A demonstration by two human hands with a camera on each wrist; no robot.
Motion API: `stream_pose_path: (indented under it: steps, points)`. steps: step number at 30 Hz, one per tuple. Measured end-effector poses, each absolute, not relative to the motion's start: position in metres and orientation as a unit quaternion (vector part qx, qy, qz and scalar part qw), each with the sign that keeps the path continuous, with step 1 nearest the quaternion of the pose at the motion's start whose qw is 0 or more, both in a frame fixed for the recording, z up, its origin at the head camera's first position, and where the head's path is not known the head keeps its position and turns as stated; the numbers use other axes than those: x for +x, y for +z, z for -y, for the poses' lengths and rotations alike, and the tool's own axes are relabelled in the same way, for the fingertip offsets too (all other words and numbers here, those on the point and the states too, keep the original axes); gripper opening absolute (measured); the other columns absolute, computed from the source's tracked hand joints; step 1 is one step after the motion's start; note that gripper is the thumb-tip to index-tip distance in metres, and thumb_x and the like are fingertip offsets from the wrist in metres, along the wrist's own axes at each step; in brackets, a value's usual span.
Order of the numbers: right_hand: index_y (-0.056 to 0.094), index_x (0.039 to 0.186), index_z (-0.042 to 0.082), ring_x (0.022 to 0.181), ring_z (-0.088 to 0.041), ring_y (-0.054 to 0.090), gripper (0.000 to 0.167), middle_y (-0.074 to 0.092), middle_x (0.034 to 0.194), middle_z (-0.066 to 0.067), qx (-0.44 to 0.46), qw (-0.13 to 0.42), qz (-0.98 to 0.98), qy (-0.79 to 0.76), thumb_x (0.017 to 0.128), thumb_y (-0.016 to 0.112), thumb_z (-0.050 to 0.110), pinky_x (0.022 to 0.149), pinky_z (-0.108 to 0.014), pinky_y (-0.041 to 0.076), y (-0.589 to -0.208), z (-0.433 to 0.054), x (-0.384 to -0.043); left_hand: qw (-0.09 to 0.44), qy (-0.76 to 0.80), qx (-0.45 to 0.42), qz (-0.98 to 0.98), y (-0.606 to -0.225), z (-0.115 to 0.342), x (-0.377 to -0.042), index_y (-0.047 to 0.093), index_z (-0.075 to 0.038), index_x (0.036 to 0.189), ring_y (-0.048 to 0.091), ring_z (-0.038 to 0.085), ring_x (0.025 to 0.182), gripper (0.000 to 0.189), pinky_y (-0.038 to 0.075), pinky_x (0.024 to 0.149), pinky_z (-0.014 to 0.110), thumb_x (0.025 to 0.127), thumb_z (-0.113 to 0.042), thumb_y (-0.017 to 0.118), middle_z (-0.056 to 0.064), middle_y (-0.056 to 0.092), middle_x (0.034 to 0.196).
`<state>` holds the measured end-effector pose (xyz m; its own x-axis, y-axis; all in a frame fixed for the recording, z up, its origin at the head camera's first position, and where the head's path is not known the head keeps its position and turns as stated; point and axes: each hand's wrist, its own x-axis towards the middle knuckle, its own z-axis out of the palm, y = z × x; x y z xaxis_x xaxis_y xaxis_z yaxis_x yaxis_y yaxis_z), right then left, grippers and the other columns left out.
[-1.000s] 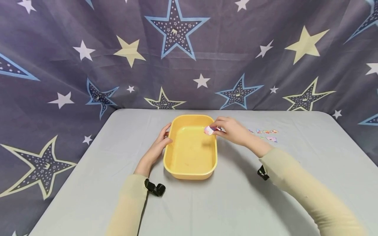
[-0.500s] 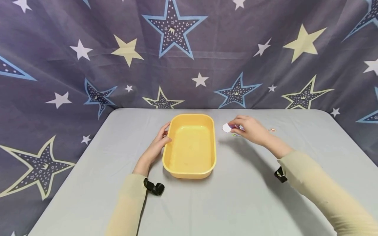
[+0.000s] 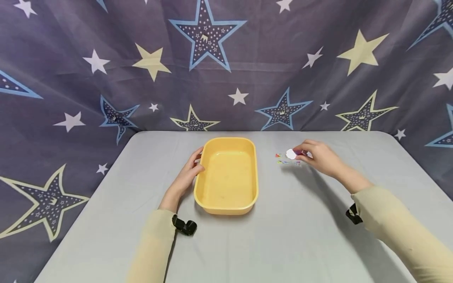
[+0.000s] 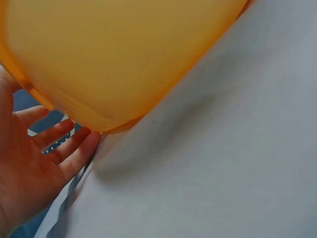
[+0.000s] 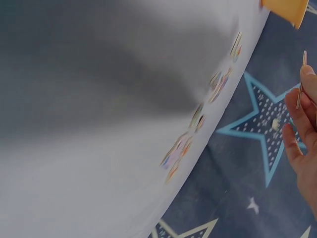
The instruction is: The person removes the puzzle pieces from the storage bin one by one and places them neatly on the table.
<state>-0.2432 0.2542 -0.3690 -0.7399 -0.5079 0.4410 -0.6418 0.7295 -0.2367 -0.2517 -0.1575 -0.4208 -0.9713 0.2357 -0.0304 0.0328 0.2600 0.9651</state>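
My left hand (image 3: 185,177) holds the left side of a yellow plastic tub (image 3: 226,212), its thumb over the rim and its fingers along the outer wall. In the left wrist view, the spread fingers (image 4: 74,148) touch the tub (image 4: 124,59) near its base. Right of the tub, my right hand (image 3: 320,159) pinches a small flat cut-out (image 3: 291,154), whose white face shows. The right wrist view has this cut-out (image 5: 300,94) edge-on between thumb and finger. Colourful flat cut-outs (image 3: 284,162) lie on the table under and beside that hand.
A pale grey cloth covers the table (image 3: 283,236). Several printed pieces (image 5: 176,153) lie in two rows along its far side in the right wrist view. Behind the table hangs a dark curtain (image 3: 269,39) with stars. Black wrist mounts (image 3: 185,226) sit at both cuffs.
My right hand has moved right from over the tub's rim to above the loose pieces, still pinching the cut-out. My left hand stays on the tub.
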Motion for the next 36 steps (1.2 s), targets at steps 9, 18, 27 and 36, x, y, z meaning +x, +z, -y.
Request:
stream_pose_path:
  steps: [9,18,27,36]
  points:
    - [0.068,0.095,0.003,0.071,-0.016,0.058,0.023,0.061,0.082,-0.004,0.289,0.187,0.923,0.173,0.073,0.071,0.009,0.064,-0.035,0.046,-0.375,-0.283,-0.239,0.094,0.604,0.084,-0.787,-0.417,0.157,-0.250,0.023,-0.028,0.144,0.037,0.028,0.115,0.070,0.031,0.096,0.041,0.081,-0.010,0.047,0.011,0.032,0.137]
    - [0.069,0.092,0.005,0.067,-0.016,0.057,0.020,0.060,0.076,-0.002,0.260,0.191,0.936,0.144,0.072,0.072,0.010,0.062,-0.037,0.044,-0.385,-0.308,-0.238,0.106,0.600,0.090,-0.788,-0.393,0.153,-0.236,0.018,-0.016,0.146,0.034,0.032,0.118,0.071,0.030,0.097,0.044,0.081,-0.007,0.044,0.018,0.028,0.139]
    - [0.068,0.095,0.004,0.069,-0.022,0.058,0.020,0.060,0.080,-0.005,0.225,0.158,0.952,0.133,0.076,0.069,0.009,0.063,-0.041,0.044,-0.390,-0.323,-0.235,0.109,0.614,0.090,-0.776,-0.390,0.153,-0.234,0.019,-0.016,0.146,0.035,0.033,0.117,0.069,0.030,0.098,0.045,0.082,-0.006,0.045,0.019,0.028,0.139]
    - [0.067,0.096,0.002,0.067,-0.020,0.055,0.022,0.060,0.080,-0.006,0.206,0.151,0.959,0.125,0.076,0.069,0.013,0.062,-0.041,0.042,-0.398,-0.343,-0.232,0.106,0.616,0.093,-0.775,-0.391,0.152,-0.234,0.020,-0.016,0.146,0.034,0.033,0.117,0.069,0.030,0.098,0.045,0.082,-0.004,0.044,0.019,0.028,0.139]
